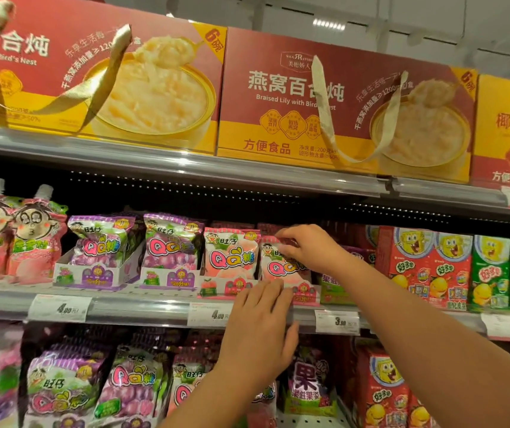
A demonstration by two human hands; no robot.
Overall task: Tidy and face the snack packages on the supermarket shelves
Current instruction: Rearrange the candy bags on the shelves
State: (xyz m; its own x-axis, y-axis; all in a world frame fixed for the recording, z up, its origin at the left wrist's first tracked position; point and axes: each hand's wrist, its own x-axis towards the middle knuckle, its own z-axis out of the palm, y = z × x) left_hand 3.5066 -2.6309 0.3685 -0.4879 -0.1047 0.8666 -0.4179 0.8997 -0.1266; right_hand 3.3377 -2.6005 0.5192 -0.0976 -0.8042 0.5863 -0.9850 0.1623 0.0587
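Peach candy bag (281, 265) stands in its display tray (304, 293) at the front edge of the middle shelf (142, 308), beside a matching bag (230, 257). The right hand (310, 247) pinches its top edge with curled fingers, likely to pull it upright and face it forward. The left hand (259, 330) lies with straight fingers against the tray front, seemingly steadying it so the tray does not slide.

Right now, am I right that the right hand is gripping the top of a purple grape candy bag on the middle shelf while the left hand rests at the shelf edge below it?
Not quite: the bag gripped by the right hand is pink, not purple, as the head view shows. The left hand does rest at the shelf edge below it.
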